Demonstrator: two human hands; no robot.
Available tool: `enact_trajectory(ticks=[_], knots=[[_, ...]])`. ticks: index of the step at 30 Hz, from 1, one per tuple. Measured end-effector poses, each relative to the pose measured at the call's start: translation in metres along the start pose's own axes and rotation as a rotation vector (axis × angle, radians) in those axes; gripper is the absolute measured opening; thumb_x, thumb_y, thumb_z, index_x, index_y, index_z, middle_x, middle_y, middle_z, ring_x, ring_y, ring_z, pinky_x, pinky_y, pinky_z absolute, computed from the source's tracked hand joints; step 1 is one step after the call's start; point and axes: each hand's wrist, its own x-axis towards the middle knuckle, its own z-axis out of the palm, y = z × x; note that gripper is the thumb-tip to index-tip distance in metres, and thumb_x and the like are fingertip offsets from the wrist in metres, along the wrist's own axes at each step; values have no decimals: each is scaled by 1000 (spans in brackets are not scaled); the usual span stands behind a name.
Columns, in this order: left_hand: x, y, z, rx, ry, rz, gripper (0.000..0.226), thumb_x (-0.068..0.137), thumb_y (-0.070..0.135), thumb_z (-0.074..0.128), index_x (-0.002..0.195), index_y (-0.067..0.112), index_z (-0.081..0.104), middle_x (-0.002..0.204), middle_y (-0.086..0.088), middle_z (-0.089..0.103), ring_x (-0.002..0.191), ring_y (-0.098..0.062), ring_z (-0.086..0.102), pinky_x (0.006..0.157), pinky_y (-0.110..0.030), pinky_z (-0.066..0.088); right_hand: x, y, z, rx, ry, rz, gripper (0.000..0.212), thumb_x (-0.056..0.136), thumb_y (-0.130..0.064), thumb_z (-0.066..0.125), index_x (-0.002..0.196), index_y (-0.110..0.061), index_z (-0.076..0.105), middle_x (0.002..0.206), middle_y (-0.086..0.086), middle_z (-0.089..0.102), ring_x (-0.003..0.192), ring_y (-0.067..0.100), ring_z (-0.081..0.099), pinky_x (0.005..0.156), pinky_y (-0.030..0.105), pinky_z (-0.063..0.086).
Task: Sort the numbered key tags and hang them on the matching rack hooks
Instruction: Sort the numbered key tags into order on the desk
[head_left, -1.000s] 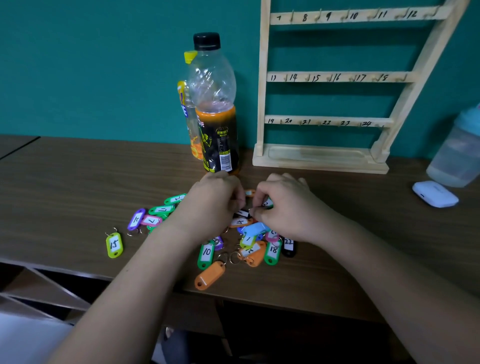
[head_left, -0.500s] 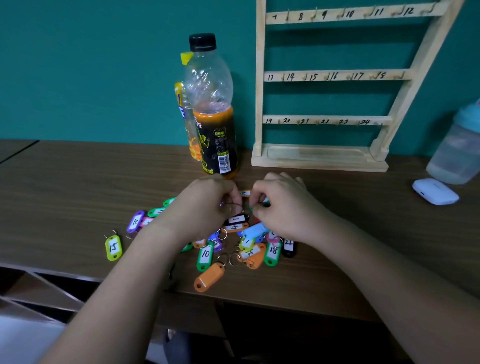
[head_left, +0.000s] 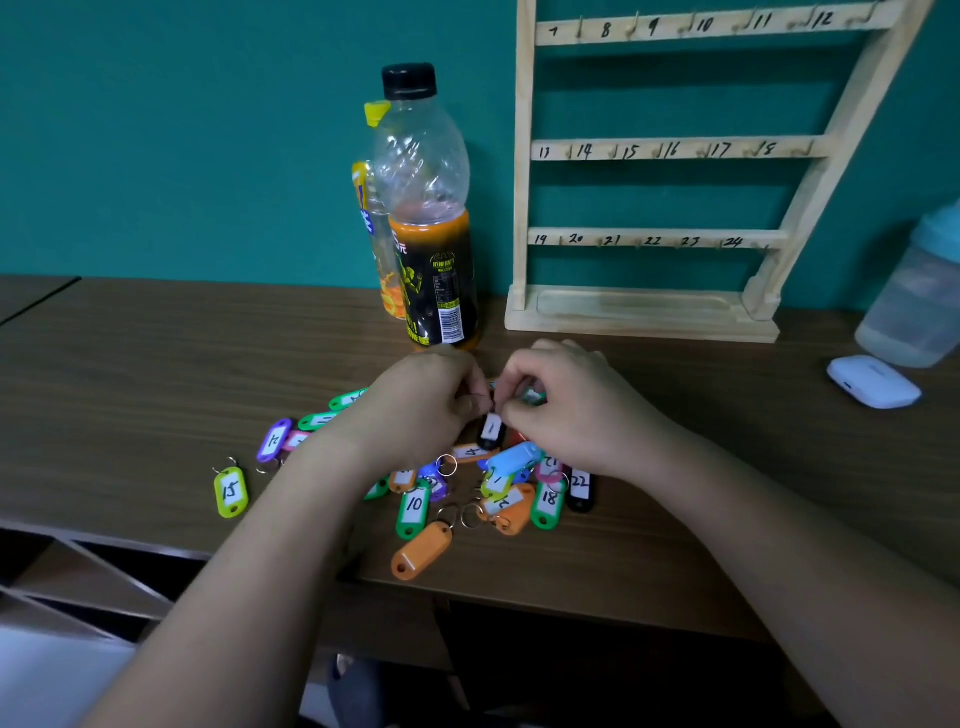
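While both hands meet over the heap, we see the black tag (head_left: 491, 431) marked 1 just in front of the black-capped bottle (head_left: 431, 208). It hangs on a slant from the fingertips, with its lower end among the other tags. The left hand (head_left: 421, 410) and the right hand (head_left: 566, 410) are both curled, and each pinches with thumb and forefinger at the tag's top end. The ring there is hidden by the fingers.

The heap of tags (head_left: 498, 483) lies on the bench (head_left: 156, 374) in front of the bottle, nearer to us. In it we make out a blue tag (head_left: 514, 457), a green tag marked 10 (head_left: 414, 506), a green tag marked 18 (head_left: 548, 501), a black tag marked 22 (head_left: 580, 488) and a plain orange tag (head_left: 422, 551). Left of the bottle and nearer to us, a lime tag marked 15 (head_left: 230, 491) lies apart from the rest.

The bottle itself stands upright with its cap on. Orange drink (head_left: 431, 228) fills its lower part and the upper part is clear. A slimmer yellow-capped bottle (head_left: 370, 208) stands just behind it to the left, and we cannot tell what it holds.

Right of the bottle, the wooden rack (head_left: 524, 156) stands against the wall, with rows numbered 7 to 24. Far right of the bottle, a cloudy container (head_left: 914, 312) with a teal lid is too blurred to judge. A white case (head_left: 872, 382) lies before it.
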Motion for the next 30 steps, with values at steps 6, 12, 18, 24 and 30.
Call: enact_trajectory(ticks=[6,12,18,24,30], knots=[[-3,2,-12,-293,157,12,11,104,22,65,97,30,67,89,11,69,73,1,59,63,-16,43,4,0,-8,358,51,5,7,96,-29,79,102,-26,78,92,-15,76,89,-6,68,78,14,51],[-5,-15,-20,-435,253,5,7,101,27,71,101,33,73,94,14,74,91,-7,70,86,-38,59,7,18,-35,311,104,71,6,95,-25,79,102,-27,80,93,-13,76,89,0,70,79,26,57],[-16,-42,-29,-290,290,-86,21,99,15,71,104,35,70,91,26,71,84,4,65,75,-22,49,13,60,-51,175,160,220,9,97,-26,76,104,-32,78,102,-18,71,98,-4,61,77,21,45],[-31,-63,-38,-150,305,-226,18,98,17,70,101,35,71,87,18,72,78,1,66,56,-10,46,21,88,-38,109,199,285,9,98,-27,76,103,-33,79,103,-14,71,94,-4,60,70,18,39],[-37,-72,-42,-120,243,-349,8,95,27,76,95,34,73,98,4,69,70,-16,68,39,-14,45,26,94,-28,76,267,252,8,97,-26,77,105,-25,79,99,-10,74,90,1,64,70,16,42]])
